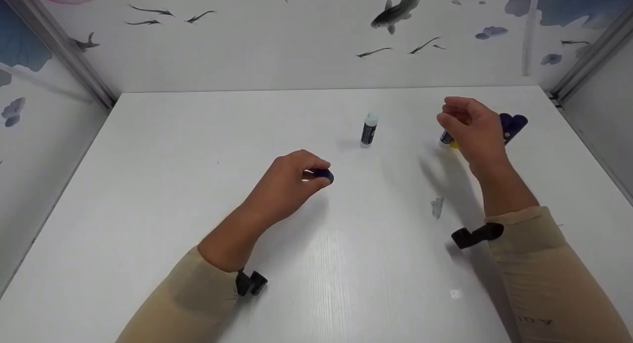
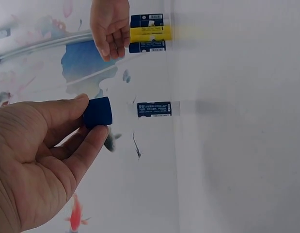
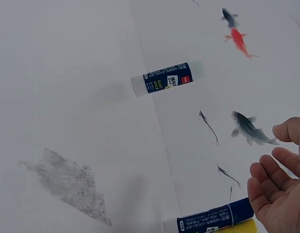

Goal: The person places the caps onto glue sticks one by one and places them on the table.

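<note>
My left hand [image 1: 283, 187] pinches a dark blue cap [image 2: 98, 111] between thumb and fingers, above the middle of the table. Beyond it an uncapped glue stick [image 1: 368, 129] stands upright, its pale top showing; the right wrist view gives its printed label. My right hand [image 1: 477, 130] hovers at the back right with its fingers loosely bent and nothing in them. Close to that hand stand capped blue glue sticks [image 1: 515, 128] and a yellow tube [image 2: 150, 33]. In the head view the hand partly hides this group.
The white table [image 1: 173, 224] meets a back panel [image 1: 277, 61] painted with fish. A grey smudge [image 1: 437, 207] and a small shiny square patch [image 1: 456, 294] mark the right side of the tabletop. Metal frame posts [image 1: 64, 46] border the sides.
</note>
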Demonstrator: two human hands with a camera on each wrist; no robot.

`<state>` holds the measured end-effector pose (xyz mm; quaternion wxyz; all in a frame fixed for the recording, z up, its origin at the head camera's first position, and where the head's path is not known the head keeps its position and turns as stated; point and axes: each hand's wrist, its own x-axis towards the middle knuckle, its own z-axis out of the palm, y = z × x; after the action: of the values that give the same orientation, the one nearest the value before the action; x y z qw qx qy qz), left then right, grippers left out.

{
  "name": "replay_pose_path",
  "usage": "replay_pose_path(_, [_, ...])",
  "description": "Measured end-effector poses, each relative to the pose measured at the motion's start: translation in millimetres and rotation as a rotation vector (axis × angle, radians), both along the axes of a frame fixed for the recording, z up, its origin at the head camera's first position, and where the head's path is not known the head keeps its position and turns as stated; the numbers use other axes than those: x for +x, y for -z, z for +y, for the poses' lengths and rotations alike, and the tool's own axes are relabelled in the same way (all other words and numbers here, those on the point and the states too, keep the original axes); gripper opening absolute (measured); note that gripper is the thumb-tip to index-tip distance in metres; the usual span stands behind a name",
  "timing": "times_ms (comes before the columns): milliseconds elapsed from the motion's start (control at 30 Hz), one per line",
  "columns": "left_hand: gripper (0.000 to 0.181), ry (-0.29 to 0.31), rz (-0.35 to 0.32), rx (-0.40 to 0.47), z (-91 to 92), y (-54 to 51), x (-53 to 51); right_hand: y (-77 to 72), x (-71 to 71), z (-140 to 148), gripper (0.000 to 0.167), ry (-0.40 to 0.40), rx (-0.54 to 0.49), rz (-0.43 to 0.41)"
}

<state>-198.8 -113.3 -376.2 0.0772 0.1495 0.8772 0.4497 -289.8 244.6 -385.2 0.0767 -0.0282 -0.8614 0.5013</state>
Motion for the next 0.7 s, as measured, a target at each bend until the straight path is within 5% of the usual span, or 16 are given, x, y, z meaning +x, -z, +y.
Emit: replay_pose_path(700, [0.032,0.019,-0.012,0.044,3.8,1.1,1.3,5.0,-6.7,-37.1,0.05,-0.073,0.052,-0.107])
